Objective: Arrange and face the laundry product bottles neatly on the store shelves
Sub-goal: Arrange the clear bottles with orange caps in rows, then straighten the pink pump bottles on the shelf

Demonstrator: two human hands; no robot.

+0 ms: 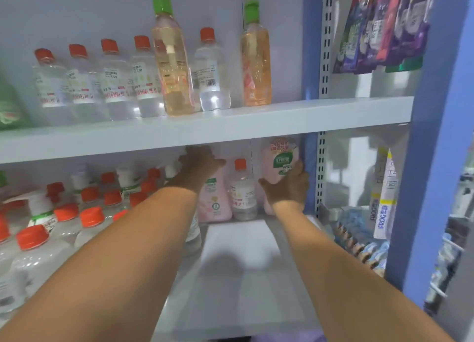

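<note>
Both my arms reach deep into the lower shelf. My left hand grips the top of a pink bottle standing at the back. My right hand holds a taller pink bottle with a green label against the blue upright at the back right. Between the two stands a small clear bottle with an orange cap. To the left, several clear orange-capped bottles crowd the lower shelf.
The upper shelf carries a row of clear orange-capped bottles and two tall amber bottles with green caps. A blue upright bounds the bay. Hanging packets and pouches fill the bay to the right.
</note>
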